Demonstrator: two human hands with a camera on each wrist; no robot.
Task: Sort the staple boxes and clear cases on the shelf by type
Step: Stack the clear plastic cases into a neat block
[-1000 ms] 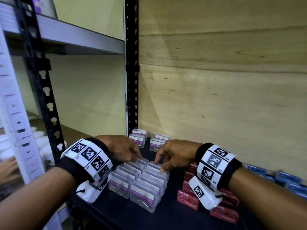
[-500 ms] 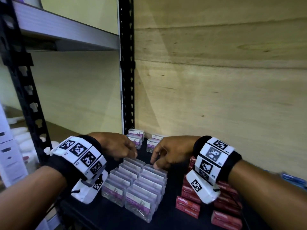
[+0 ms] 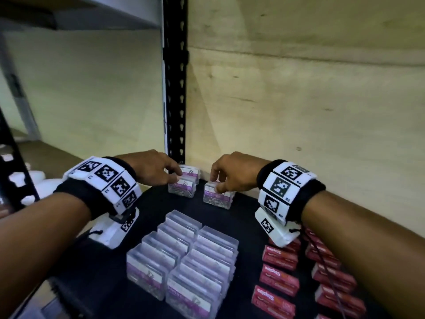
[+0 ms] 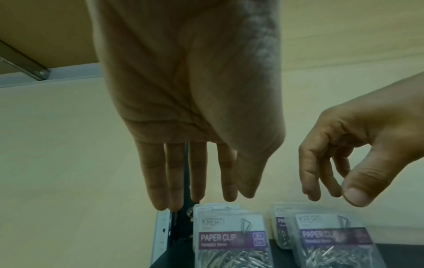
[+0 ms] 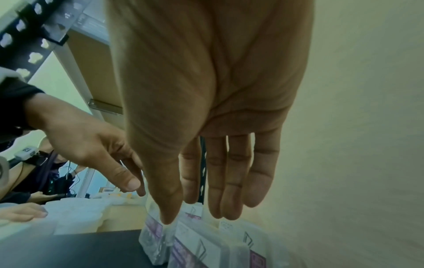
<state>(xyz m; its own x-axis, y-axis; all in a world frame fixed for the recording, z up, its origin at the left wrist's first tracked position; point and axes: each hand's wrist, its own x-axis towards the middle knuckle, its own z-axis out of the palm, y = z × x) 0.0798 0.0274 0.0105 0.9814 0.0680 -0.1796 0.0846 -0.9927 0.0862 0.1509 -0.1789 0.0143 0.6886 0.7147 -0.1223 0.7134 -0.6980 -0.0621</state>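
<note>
A pale plywood back wall [image 3: 299,93] closes the bay. A black perforated steel upright [image 3: 176,88] stands in the corner (keyhole slots), under a grey upper shelf [image 3: 103,17]; lighting is dim.

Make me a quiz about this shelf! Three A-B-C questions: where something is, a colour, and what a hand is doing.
1. Where are the red staple boxes, compared with the block of clear cases? A on its left; B on its right; C on top.
2. The clear cases' label band is: A purple; B green; C orange.
3. The left hand is: A gripping a red box; B above the back cases, fingers straight; C flat on the shelf.
Answers: B, the head view shows them at the right; A, "PAPER CLIP" sits on purple; B, its fingertips hang just above the cases, holding nothing.
</note>
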